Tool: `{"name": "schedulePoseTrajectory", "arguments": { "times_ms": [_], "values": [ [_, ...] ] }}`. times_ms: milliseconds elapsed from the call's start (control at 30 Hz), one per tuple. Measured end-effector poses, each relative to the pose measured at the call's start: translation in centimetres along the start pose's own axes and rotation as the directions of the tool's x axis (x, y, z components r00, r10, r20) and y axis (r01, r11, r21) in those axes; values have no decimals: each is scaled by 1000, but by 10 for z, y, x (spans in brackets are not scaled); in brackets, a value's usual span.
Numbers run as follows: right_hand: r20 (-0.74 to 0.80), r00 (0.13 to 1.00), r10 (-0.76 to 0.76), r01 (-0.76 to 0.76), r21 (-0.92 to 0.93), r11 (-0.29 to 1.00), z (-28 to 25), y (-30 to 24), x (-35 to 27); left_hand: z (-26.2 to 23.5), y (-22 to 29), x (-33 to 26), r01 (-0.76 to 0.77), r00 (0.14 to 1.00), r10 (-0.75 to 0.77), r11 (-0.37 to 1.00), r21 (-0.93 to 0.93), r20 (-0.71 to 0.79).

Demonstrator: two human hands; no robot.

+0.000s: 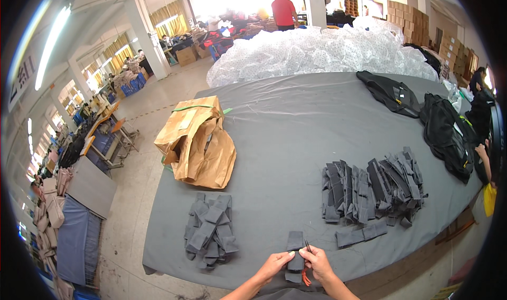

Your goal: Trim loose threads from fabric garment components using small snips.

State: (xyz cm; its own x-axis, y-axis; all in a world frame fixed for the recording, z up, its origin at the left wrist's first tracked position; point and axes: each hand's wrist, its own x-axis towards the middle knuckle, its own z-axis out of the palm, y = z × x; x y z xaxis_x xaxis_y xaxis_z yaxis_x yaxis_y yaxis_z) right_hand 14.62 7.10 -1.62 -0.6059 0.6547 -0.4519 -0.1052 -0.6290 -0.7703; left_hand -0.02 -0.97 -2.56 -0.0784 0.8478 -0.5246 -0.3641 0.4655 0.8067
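Note:
Near the front edge of the table, a dark grey fabric strip (294, 241) is held between both my hands. My left hand (275, 264) pinches its left side, thumb on top. My right hand (318, 263) closes on its right side and also holds small scissors (306, 278) with orange-red handles; their dark tips point away from me above the fingers. To the left lies a loose pile of similar strips (211, 228). A larger heap of grey strips (369, 189) spreads to the right, with a single strip (362, 234) in front of it.
A torn brown paper sack (203, 149) stands on the grey-covered table (280, 141) at the left. Black bags (446, 133) lie along the right edge, near another person's arm (483, 160). Beyond the table rises a mound of clear plastic (322, 51); a person in red (284, 12) stands behind.

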Motion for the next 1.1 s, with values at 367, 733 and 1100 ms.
{"name": "schedulePoseTrajectory", "arguments": {
  "times_ms": [367, 733, 1100],
  "values": [
    [-49, 967, -249, 241, -130, 962, 3, -2, -19, 5, 10, -1, -73, 993, 68, 997, -40, -97],
    [54, 972, -230, 236, -216, 947, 7, -1, -18, 3, 9, 0, -144, 982, 135, 987, -67, -131],
    [-155, 895, -419, 393, -170, 904, 19, 6, 5, -5, 1, 3, -90, 993, 87, 995, -48, -79]
  ]
}}
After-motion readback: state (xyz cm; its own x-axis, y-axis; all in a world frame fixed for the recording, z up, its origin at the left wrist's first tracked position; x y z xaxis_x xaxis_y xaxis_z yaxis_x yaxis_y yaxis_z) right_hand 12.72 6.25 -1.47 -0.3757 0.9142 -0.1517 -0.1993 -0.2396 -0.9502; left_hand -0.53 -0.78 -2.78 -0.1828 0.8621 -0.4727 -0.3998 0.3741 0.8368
